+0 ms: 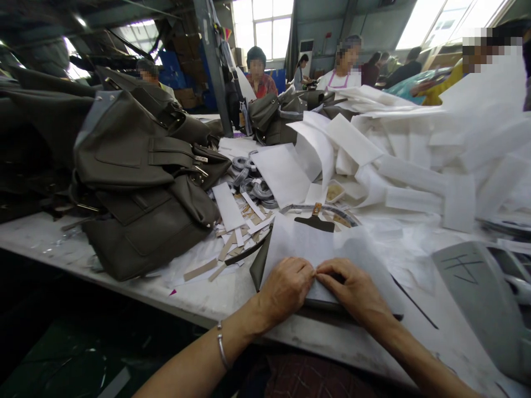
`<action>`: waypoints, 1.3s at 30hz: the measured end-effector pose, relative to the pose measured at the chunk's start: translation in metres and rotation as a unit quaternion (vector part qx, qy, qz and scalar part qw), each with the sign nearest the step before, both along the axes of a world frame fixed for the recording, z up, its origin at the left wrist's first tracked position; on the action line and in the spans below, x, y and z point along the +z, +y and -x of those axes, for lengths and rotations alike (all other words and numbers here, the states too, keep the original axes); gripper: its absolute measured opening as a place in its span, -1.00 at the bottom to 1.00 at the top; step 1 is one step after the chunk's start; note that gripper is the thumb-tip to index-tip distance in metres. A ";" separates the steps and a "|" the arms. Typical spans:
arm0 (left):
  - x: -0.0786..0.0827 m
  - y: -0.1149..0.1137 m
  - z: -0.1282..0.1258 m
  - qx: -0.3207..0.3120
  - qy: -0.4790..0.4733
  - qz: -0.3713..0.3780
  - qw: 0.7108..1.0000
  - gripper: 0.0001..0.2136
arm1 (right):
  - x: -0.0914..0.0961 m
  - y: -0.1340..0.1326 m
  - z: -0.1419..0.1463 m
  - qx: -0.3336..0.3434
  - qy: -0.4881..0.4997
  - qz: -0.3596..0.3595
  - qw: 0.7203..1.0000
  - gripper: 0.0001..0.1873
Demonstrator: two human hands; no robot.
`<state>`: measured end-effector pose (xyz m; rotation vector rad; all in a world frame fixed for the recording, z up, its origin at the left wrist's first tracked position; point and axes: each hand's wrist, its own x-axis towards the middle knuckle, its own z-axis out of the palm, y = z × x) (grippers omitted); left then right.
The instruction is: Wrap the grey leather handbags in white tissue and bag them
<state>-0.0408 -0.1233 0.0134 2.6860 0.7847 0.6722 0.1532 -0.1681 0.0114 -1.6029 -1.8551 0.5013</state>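
Note:
In the head view, a thin white sheet (305, 237) lies over a dark olive handbag (260, 264) on the table in front of me. The bag's dark tab (315, 223) with a gold-coloured fitting sticks out past the sheet's far side. My left hand (288, 284), a bracelet on its wrist, is closed with its fingertips pinching the sheet near the bag's front. My right hand (352, 284) meets it there, thumb and forefinger pinched on the sheet. Whether a smaller piece is between the fingertips is too fine to see.
Finished-looking olive bags (136, 182) are heaped at the left. White sheets (415, 166) pile up at the right, near a grey machine (477, 298). Coiled grey straps (257, 185) and cardboard scraps (226, 249) lie beyond my left hand. Several people sit farther back.

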 end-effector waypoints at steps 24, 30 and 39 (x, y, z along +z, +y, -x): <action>0.032 -0.003 0.019 -0.049 0.046 0.064 0.996 -0.61 | 0.027 0.034 0.001 0.084 0.139 0.245 0.956 -0.77; 0.050 0.008 0.024 -0.127 0.113 0.056 0.984 -0.54 | 0.021 0.028 -0.002 0.014 0.167 0.218 0.962 -0.74; 0.026 0.013 0.023 -0.123 0.107 0.047 0.985 -0.67 | 0.025 0.014 0.012 0.115 -0.103 0.075 0.985 -0.75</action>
